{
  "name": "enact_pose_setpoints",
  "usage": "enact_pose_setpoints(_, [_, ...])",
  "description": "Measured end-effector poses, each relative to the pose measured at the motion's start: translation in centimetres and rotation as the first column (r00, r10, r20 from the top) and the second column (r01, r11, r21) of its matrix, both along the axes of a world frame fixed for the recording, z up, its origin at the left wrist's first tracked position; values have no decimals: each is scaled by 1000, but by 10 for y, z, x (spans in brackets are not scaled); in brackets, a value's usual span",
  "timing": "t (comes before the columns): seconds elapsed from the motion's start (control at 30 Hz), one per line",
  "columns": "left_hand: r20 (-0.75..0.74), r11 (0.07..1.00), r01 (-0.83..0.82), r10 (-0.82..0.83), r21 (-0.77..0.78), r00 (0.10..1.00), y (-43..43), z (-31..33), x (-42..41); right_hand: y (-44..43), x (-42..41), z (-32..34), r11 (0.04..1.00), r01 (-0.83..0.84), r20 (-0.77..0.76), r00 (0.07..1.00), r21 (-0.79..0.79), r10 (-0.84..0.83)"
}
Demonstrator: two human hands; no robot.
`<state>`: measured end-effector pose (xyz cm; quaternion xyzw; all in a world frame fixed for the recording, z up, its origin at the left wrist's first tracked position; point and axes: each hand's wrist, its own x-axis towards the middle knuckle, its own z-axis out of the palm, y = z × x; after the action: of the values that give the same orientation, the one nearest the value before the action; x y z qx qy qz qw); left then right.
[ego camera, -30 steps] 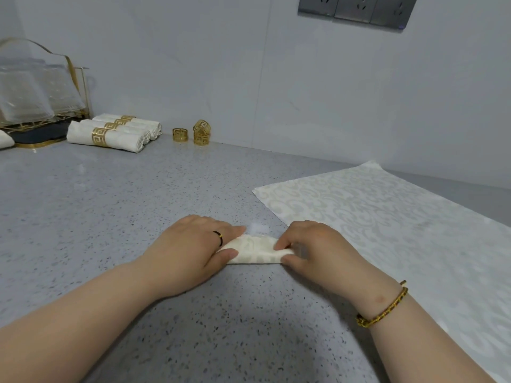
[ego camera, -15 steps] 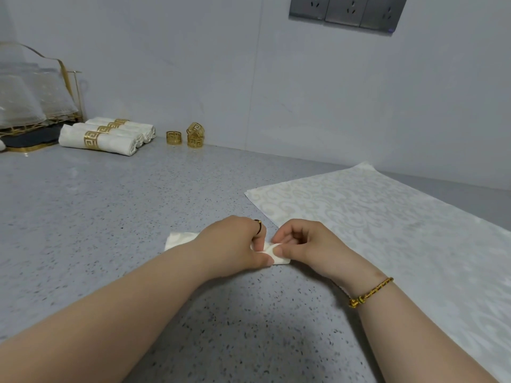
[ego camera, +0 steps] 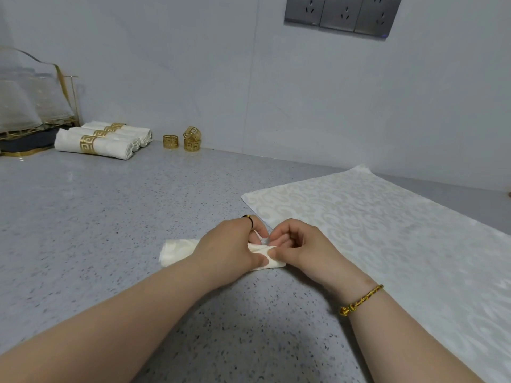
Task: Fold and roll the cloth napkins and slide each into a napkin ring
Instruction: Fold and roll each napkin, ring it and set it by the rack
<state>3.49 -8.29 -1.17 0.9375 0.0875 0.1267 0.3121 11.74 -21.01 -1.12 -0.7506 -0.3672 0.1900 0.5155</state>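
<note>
Near the front edge of the countertop (ego camera: 96,217), a rolled napkin (ego camera: 178,251) lay crosswise. The left hand (ego camera: 229,248) curled over its middle, gripping it, while the right hand (ego camera: 301,250) pinched its right end between thumb and fingers. A flat napkin (ego camera: 387,230) lay spread towards the right edge. Three ringed rolls (ego camera: 105,139) and three loose napkin rings (ego camera: 190,140) sat along the back edge, towards the left.

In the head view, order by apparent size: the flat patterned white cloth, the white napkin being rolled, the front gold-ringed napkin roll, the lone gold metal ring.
1. flat patterned white cloth
2. white napkin being rolled and front gold-ringed napkin roll: unranked; the first is nearer
3. lone gold metal ring
</note>
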Motion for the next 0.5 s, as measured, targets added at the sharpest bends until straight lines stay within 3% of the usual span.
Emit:
enact_pose_setpoints(0.1, [10, 991, -21, 20, 130, 1000, 5, 0, 1, -1, -1, -3, 995, 68, 75, 994, 79, -74])
enact_pose_setpoints(0.2, [44, 959, -92, 83, 267, 996, 26, 2, 0, -1, 1, -7, 989, 137, 195, 970, 60, -147])
enact_pose_setpoints(0.5, [93, 897, -375, 364, 235, 927, 133, 3, -13, 17, 4, -4, 968, 159, 415, 908, -194, -66])
